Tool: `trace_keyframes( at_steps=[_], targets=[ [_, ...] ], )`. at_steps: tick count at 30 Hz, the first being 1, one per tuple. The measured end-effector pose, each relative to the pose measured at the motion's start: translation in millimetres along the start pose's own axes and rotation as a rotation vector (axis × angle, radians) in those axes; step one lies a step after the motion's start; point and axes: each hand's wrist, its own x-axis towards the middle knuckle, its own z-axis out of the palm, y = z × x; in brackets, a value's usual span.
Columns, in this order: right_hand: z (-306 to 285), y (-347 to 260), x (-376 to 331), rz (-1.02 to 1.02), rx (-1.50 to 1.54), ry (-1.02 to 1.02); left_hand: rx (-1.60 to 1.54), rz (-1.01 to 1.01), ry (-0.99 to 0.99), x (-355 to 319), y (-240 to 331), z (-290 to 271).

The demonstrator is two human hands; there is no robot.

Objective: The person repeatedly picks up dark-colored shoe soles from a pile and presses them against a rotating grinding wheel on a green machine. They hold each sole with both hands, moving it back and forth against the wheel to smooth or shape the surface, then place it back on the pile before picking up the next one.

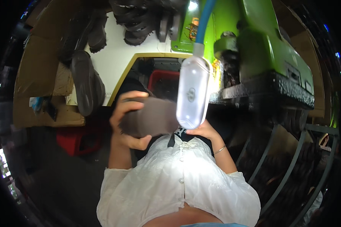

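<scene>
Our left hand (125, 121) is closed around a dark shoe sole (149, 116), held up before the chest; our right hand (202, 130) touches its other end, its grip hidden behind a white lamp (193, 92)

A small orange label (193, 28) sits on the green machine (254, 41) near the top. Flattened brown cardboard (38, 68) leans at the left.

Matt dark rubbery shoe sole (149, 117)
</scene>
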Motion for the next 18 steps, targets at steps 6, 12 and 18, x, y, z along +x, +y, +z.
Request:
trace_keyframes(
  at_steps=[6,12,18],
  targets=[
    [-7,26,-21,0.146,-0.273,0.093,-0.216,-0.033,0.307,-41,-22,109],
    [3,66,-20,-0.157,-0.126,0.121,-0.235,-0.296,-0.026,-12,-15,143],
    [39,16,-15,-0.056,-0.29,0.029,-0.202,-0.67,-0.186,28,0,137]
  ],
)
